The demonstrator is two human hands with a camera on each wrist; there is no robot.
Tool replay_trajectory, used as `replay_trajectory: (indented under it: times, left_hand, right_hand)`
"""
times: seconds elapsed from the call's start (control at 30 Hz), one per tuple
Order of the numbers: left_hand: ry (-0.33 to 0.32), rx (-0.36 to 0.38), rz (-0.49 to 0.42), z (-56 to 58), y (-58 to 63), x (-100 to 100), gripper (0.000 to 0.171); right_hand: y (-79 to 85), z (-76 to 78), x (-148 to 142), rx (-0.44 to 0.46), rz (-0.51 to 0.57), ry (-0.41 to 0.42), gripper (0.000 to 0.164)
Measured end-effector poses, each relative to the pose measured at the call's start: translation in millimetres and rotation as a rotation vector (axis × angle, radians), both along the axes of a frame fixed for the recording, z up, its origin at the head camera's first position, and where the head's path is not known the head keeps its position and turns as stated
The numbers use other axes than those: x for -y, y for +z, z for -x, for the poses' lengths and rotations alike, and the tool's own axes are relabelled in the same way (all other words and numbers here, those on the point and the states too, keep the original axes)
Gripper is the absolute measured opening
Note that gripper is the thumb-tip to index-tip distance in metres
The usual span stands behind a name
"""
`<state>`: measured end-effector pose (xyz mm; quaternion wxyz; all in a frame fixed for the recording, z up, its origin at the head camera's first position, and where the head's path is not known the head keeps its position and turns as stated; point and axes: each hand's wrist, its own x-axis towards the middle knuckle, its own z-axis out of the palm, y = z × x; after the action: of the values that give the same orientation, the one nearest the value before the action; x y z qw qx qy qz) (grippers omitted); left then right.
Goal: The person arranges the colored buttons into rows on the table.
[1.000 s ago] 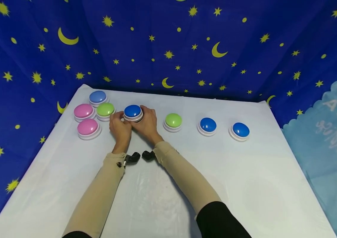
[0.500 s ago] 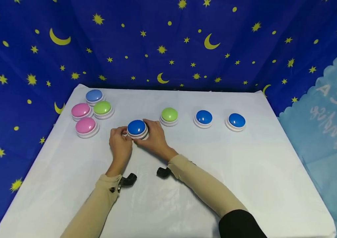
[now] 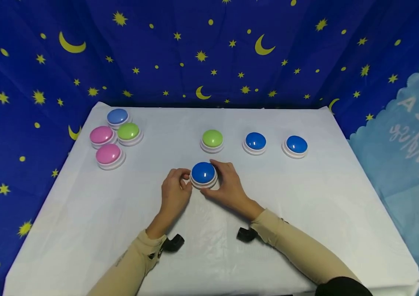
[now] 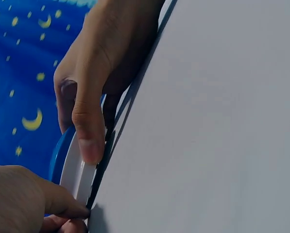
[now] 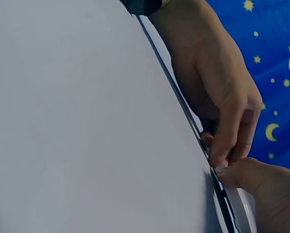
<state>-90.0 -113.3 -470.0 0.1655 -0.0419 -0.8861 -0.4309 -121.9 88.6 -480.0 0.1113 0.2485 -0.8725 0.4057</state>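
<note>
A round push button [image 3: 203,173] with a blue dome and white base is between my two hands, mid-table in the head view. My right hand [image 3: 229,187] spans its right side, thumb at the near rim and fingers behind the far rim. At the left rim, my left hand [image 3: 174,193] holds on with bent fingers and thumb. The left wrist view shows the white base [image 4: 74,174] edge-on, close over the tabletop with a dark shadow under it. Fingertips of the left hand [image 5: 222,92] meet the base's edge beside the right thumb in the right wrist view.
Behind the hands, a green button [image 3: 212,139] and two blue buttons [image 3: 256,142] [image 3: 295,146] form a row. A cluster at the back left has two pink buttons [image 3: 108,154], a green button [image 3: 128,132] and a light blue button [image 3: 117,117]. A starry curtain [image 3: 180,53] borders the white table [image 3: 268,263].
Both hands have carried the blue button from beside the back-left cluster toward the right and nearer the body, to below the green button of the row. The other buttons keep their places.
</note>
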Motion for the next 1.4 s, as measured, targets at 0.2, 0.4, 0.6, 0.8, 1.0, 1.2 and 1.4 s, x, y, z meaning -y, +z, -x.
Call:
replay_trajectory:
  times: [0.2, 0.4, 0.6, 0.8, 1.0, 1.2, 1.4]
  left_hand:
    - [-0.122, 0.027, 0.034, -7.0, -0.6, -35, 0.039]
    - [-0.244, 0.055, 0.077, -7.3, 2.8, -74, 0.045]
    - [-0.433, 0.097, 0.037, 0.8, 7.2, -117, 0.053]
    - [-0.655, 0.137, 0.033, 7.6, 9.9, -157, 0.053]
    - [-0.746, 0.180, 0.072, 17.1, 10.7, -201, 0.046]
    - [-0.810, 0.119, 0.162, 29.2, 8.5, -244, 0.025]
    - [-0.840, 0.129, 0.257, 38.4, 11.1, -267, 0.023]
  right_hand:
    - [1.4, -11.8, -49, 0.041, -0.012, -0.037, 0.105]
    - [2.3, -20.9, -93, 0.070, -0.026, -0.089, 0.105]
    - [2.5, -31.1, -144, 0.081, -0.052, -0.202, 0.105]
    - [4.4, -42.4, -194, 0.109, -0.082, -0.360, 0.102]
    - [7.9, -47.5, -234, 0.177, -0.062, -0.484, 0.097]
    - [13.2, -45.1, -260, 0.210, -0.049, -0.620, 0.094]
    - [8.9, -33.8, -280, 0.227, 0.002, -0.701, 0.095]
